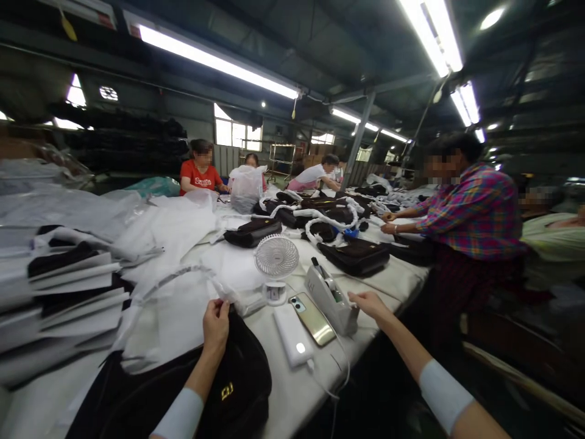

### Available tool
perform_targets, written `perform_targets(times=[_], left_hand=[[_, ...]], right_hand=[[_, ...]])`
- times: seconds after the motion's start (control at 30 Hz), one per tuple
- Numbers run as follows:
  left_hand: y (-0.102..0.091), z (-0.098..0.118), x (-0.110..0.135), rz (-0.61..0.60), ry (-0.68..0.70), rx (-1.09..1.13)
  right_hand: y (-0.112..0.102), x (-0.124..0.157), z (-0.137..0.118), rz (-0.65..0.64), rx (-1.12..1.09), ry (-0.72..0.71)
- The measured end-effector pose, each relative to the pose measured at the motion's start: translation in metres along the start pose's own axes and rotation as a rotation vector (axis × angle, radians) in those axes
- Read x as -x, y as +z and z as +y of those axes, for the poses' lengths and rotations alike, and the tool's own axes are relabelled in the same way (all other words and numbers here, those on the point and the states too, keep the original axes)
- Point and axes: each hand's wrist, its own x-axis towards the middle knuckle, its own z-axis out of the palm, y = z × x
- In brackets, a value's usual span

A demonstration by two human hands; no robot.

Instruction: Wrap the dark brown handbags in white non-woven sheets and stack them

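Note:
My left hand (216,326) is closed, pinching a wrapped white strap (169,279) at the top of a black bag (237,378) that lies in front of me on the white table (292,396). My right hand (369,303) reaches to a white tape dispenser (329,299) and touches its end, fingers curled; whether they hold tape I cannot make out. Both wrists wear pale blue sleeves.
A small white desk fan (276,259), a phone (312,318) and a white power bank (292,336) with cable lie between my hands. Stacked wrapped bags (64,286) stand left. More black bags (356,255) lie farther along. A person in a plaid shirt (475,213) works right; others sit at the far end.

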Motion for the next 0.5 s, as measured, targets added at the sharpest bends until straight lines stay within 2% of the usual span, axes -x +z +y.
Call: perform_targets(times=[0.1, 0.17, 0.23, 0.33, 0.5], left_hand=[[-0.001, 0.001, 0.0, 0.014, 0.005, 0.012], [-0.001, 0.001, 0.0, 0.02, 0.007, 0.018], [-0.002, 0.0, 0.0, 0.021, 0.005, 0.018], [-0.002, -0.002, -0.001, 0.034, -0.002, 0.005], [-0.002, -0.003, 0.0, 0.045, 0.0, 0.007]], right_hand=[[0.008, -0.002, 0.005, -0.118, 0.007, 0.067], [0.013, -0.003, 0.001, -0.137, -0.012, 0.086], [0.013, -0.004, -0.004, -0.12, -0.046, 0.085], [0.0, 0.0, -0.008, -0.062, -0.094, 0.066], [-0.017, 0.031, 0.008, -0.013, -0.152, 0.112]])
